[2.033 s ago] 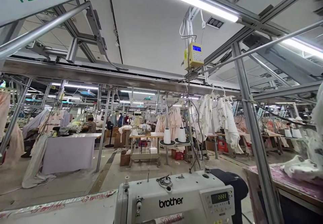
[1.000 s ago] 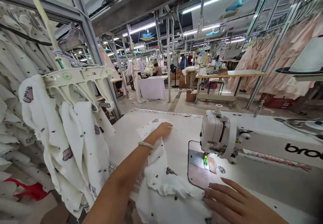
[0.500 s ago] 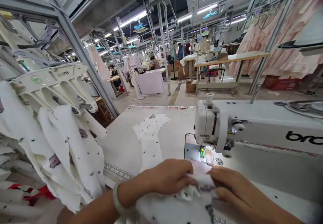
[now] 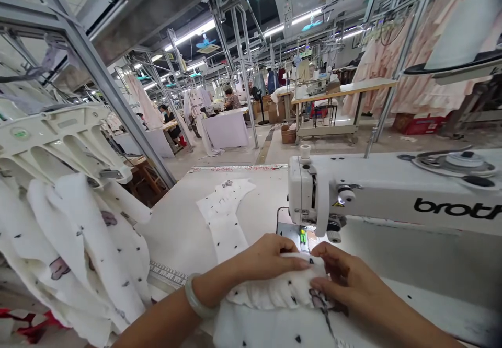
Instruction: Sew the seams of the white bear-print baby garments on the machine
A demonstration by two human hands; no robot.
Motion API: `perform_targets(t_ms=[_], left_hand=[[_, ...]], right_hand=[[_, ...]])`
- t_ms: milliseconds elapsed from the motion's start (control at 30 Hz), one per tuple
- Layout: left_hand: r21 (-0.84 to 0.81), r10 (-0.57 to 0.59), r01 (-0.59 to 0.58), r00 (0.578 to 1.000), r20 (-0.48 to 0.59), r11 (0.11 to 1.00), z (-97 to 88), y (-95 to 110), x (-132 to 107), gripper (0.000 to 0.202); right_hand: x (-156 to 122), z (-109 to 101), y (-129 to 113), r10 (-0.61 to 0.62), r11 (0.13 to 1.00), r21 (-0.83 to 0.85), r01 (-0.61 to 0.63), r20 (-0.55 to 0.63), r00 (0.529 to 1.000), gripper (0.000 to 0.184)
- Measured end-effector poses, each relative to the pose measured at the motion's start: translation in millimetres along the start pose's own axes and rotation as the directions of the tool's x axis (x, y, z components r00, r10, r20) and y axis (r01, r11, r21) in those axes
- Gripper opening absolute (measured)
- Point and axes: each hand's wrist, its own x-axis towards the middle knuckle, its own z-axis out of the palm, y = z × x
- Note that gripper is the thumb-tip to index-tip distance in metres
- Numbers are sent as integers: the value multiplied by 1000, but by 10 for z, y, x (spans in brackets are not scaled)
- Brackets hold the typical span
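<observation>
Gathered white printed fabric (image 4: 274, 291) lies at the front of the sewing table, held up between both hands. My left hand (image 4: 270, 256), with a pale bangle at the wrist, pinches its upper edge. My right hand (image 4: 339, 275) grips the right end of the same edge between thumb and fingers. Just beyond my fingertips is the sewing machine (image 4: 308, 201), its green presser-foot part (image 4: 303, 235) lit from above. The fabric's edge is in front of the foot, not under it. A flat cut piece of matching fabric (image 4: 225, 212) rests on the table left of the machine.
At left, a white clip hanger (image 4: 58, 134) carries several printed fabric pieces (image 4: 98, 248). A measuring tape strip (image 4: 168, 275) runs along the table. A thread cone (image 4: 455, 34) stands at upper right. Metal posts and other workstations with people are farther back.
The view has shifted to the right. Both hands have raised and spread the gathered fabric, so its ruffled edge and print now show more clearly.
</observation>
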Motion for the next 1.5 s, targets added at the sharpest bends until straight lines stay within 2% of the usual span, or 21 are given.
perform_targets(t_ms=[67,133,167,267,333,367,433,500,567,633,733,867,1000,1133,1267,1500], left_hand=[[67,25,-23,999,-33,997,8,-11,53,55],[235,23,-3,996,-83,972,47,-49,117,58],[360,22,18,994,-106,933,71,-73,149,57],[685,57,74,984,-166,724,131,-134,206,40],[766,146,55,970,-192,641,140,-148,183,21],[787,215,22,957,-195,616,137,-151,151,20],[826,374,-90,915,-152,556,129,-161,57,26],[843,495,-255,869,-16,474,134,-203,-46,30],[828,545,-391,829,127,402,153,-286,-121,38],[819,531,-436,824,197,373,168,-387,-142,46],[826,485,-410,852,197,386,133,-491,-75,48],[819,445,-415,867,224,397,8,-480,52,46],[812,449,-413,867,213,413,-30,-458,66,46],[814,452,-390,873,180,429,1,-489,31,49],[816,440,-382,880,178,433,-7,-481,53,48],[803,445,-403,874,195,440,-33,-440,97,48]], right_hand=[[5,14,52,-13,999,-41,10,-55,998,40],[1,30,116,-16,995,-104,8,-83,996,42],[-5,33,146,-21,987,-161,8,-84,996,43],[-31,12,203,-92,911,-408,59,-62,994,39],[-42,-26,208,-237,806,-564,182,-26,971,28],[-41,-47,203,-319,748,-616,249,-4,948,22],[-25,-84,190,-460,634,-677,374,58,886,13],[2,-108,181,-547,538,-700,469,133,827,13],[28,-123,179,-604,437,-721,537,207,770,16],[51,-135,181,-638,339,-753,564,256,726,19],[84,-159,175,-655,243,-803,544,278,703,24],[128,-189,142,-651,218,-842,494,252,716,28],[144,-201,83,-654,219,-829,515,266,708,32],[155,-198,55,-609,270,-809,523,277,743,31],[162,-199,125,-568,307,-812,497,263,780,32],[153,-207,224,-596,262,-831,490,260,760,28]])
